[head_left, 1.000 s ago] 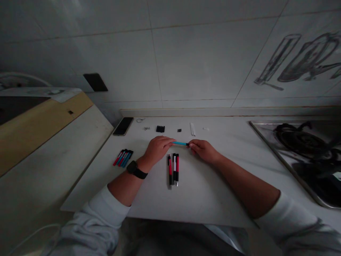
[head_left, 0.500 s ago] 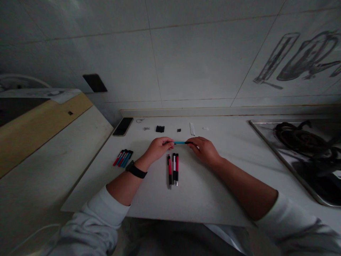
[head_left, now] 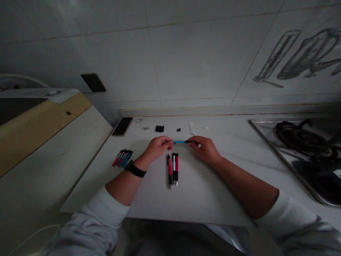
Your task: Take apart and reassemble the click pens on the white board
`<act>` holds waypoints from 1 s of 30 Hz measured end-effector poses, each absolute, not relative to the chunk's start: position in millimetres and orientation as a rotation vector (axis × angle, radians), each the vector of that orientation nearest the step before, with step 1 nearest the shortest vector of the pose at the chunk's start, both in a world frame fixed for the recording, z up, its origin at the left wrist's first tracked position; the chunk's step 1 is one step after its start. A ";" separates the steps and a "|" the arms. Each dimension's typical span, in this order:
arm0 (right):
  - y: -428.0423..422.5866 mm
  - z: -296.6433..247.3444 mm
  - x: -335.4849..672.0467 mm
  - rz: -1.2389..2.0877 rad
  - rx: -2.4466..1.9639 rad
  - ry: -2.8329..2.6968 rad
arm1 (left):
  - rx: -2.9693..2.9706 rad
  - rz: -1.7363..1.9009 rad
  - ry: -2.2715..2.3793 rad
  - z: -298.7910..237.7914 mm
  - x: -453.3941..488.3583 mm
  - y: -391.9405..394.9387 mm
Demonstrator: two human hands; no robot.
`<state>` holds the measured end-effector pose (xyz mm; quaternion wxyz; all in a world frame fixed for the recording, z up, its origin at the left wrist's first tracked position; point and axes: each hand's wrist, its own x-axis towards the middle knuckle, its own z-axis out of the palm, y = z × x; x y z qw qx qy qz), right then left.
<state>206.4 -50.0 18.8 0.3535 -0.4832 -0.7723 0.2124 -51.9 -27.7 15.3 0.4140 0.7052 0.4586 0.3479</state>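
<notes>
My left hand (head_left: 157,147) and my right hand (head_left: 205,149) hold a blue pen (head_left: 180,142) level between them, just above the white counter (head_left: 202,185). Each hand pinches one end, fingers closed. A small white piece shows at my right fingertips. Three red and black pens (head_left: 173,169) lie side by side right below my hands. A black watch (head_left: 135,169) is on my left wrist.
Several red and blue pen barrels (head_left: 123,158) lie at the left. Along the back sit a phone (head_left: 122,126), small black parts (head_left: 160,128), a tiny black piece (head_left: 178,130) and white refills (head_left: 192,128). A gas stove (head_left: 306,149) is at the right, a wooden surface (head_left: 39,124) at the left.
My right hand has shifted slightly right along the pen, showing more of its black end. The left hand has stayed almost still.
</notes>
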 end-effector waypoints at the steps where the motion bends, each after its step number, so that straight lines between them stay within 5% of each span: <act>1: -50.2 18.2 206.4 0.577 -1.267 -2.011 | 1.758 0.873 1.155 14.0 -51.6 -27.1; 30: -43.4 5.8 209.4 0.735 -1.312 -1.946 | 2.048 1.178 1.281 14.3 -54.7 -26.9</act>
